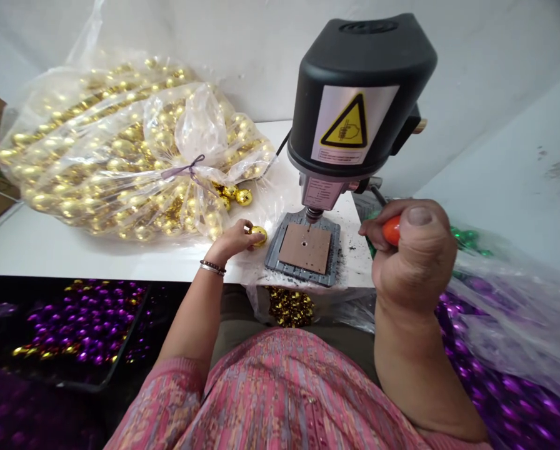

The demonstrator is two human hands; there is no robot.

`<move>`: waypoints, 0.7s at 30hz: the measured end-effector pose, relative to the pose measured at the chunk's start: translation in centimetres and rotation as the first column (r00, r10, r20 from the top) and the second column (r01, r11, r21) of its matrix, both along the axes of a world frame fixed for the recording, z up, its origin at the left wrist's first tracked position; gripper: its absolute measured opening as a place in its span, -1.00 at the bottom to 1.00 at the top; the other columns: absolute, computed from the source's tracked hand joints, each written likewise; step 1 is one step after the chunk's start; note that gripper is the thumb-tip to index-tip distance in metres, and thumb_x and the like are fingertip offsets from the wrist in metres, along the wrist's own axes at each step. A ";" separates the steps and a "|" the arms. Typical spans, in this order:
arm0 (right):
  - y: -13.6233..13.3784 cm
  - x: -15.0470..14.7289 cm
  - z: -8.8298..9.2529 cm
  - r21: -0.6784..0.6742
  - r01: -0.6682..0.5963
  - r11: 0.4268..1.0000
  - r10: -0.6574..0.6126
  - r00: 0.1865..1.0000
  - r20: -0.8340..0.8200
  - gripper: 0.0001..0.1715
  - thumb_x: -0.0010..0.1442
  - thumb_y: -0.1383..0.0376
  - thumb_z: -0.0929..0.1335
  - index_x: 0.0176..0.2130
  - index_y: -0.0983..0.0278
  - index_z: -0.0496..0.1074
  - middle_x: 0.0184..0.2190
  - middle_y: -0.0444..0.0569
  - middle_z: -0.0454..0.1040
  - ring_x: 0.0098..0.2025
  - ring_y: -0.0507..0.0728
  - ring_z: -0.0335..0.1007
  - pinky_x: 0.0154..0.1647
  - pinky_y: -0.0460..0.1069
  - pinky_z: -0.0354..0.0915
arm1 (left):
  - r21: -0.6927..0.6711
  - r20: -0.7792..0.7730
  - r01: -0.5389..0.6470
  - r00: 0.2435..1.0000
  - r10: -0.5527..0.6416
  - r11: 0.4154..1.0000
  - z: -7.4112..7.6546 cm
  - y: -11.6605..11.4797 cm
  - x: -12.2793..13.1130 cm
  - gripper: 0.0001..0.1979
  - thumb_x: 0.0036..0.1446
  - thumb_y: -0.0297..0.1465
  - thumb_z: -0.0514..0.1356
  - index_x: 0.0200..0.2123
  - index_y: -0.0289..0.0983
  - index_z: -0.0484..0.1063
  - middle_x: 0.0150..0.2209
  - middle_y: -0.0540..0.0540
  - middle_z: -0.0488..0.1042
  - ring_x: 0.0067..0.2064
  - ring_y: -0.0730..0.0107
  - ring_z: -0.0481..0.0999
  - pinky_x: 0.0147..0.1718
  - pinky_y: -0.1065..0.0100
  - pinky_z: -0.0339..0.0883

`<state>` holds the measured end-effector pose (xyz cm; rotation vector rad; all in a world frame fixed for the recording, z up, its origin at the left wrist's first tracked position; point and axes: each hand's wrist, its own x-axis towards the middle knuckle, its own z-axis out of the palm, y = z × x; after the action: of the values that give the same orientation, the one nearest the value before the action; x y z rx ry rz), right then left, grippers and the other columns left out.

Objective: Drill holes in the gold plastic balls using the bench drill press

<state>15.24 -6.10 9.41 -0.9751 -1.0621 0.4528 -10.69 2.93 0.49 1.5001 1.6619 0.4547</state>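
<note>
My left hand (235,240) is closed round a shiny gold ball (259,234) on the white table (50,250), just left of the drill press base. A small black bench drill press (355,106) stands in front of me, its bit (312,219) hanging over a brown board (305,248) with a small hole, set on the grey base plate (273,261). My right hand (414,250) is wrapped round the orange knob of the press lever (392,230), thumb on top.
A large clear plastic bag of gold balls (120,150) lies at the back left, a few balls spilling out. Purple balls fill a dark tray (83,322) below left and a bag (505,375) at right. Gold balls (289,306) sit under the table edge.
</note>
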 end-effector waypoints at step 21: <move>-0.3 0.4 -0.4 0.037 -0.068 0.997 0.064 0.993 0.096 -0.58 0.29 -0.01 0.29 -0.39 0.25 0.41 -0.57 -0.20 0.29 -0.53 -0.09 0.14 -0.48 -0.06 0.10 | 0.234 -0.018 0.285 0.957 -0.289 0.929 1.1 -1.4 8.1 -0.50 0.03 -0.21 0.32 0.05 -0.25 0.49 -0.12 -0.06 0.60 -0.12 0.24 0.55 -0.10 0.30 0.40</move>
<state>15.65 -6.35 9.05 -0.9350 -1.1875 0.4415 -2.58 1.53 1.60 1.8754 1.3794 0.5138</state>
